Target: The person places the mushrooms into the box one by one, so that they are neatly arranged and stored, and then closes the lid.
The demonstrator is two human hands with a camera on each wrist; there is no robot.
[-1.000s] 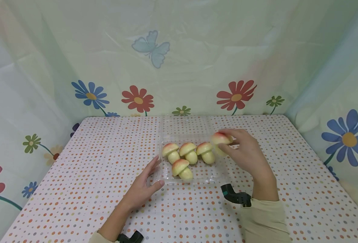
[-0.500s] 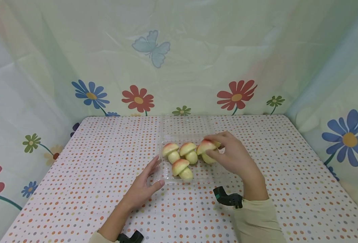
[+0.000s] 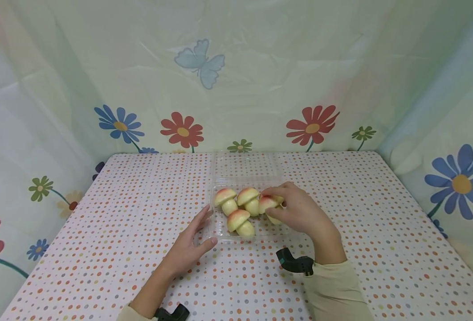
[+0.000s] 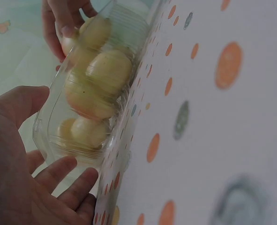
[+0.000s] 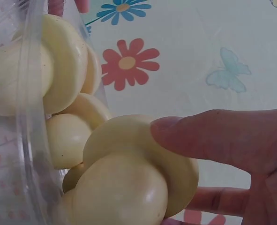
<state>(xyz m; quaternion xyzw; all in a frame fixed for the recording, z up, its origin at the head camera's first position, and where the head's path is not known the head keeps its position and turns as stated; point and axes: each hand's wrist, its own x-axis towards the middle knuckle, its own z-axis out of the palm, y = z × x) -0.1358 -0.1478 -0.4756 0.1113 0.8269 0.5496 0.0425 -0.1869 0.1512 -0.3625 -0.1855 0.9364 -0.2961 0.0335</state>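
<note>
A toy mushroom [image 5: 122,187] with a pale stem and reddish-yellow cap is pinched between thumb and fingers of my right hand [image 3: 300,207]. It overlaps the right side of a clear plastic clamshell box [image 3: 272,234], and another mushroom there is partly hidden behind the fingers. Inside the box, two similar mushrooms [image 3: 225,201] stand out in the back row, with one mushroom [image 3: 240,223] in front of them. My left hand [image 3: 188,245] lies at the box's left front corner, fingers extended along its side and thumb near the front edge.
The box's clear lid [image 3: 244,167] lies folded back toward the rear of the table. A dotted cloth [image 3: 100,249] covers the table, and a flowered curtain [image 3: 260,80] hangs behind and at both sides. Black camera mounts [image 3: 296,262] sit at the wrists.
My right hand has carried its mushroom left and slightly down, from the box's right edge to over the right end of the back row. The left hand has stayed in place.
</note>
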